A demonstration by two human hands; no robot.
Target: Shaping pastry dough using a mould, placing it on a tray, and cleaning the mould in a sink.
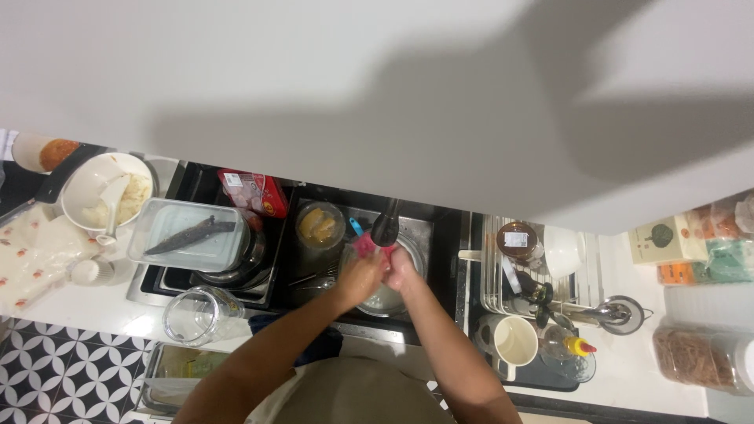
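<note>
Both of my hands meet over the sink (436,235), under the black tap head (386,223). My left hand (360,276) and my right hand (401,270) are pressed together around a pink sponge-like thing (366,246) that sticks out above the fingers. Under the hands sits a round metal bowl (383,302). A clear container with yellow food (319,225) stands just to the left, and a fork (312,276) lies beside it. A small blue item (355,226) peeks out by the tap.
A clear tray with a dark fish (191,234) sits on a pot at left, next to a red packet (255,192), a white bowl of rice (106,194) and a glass jar (195,316). The dish rack (491,275) at right holds a mug (514,341) and a strainer (622,312).
</note>
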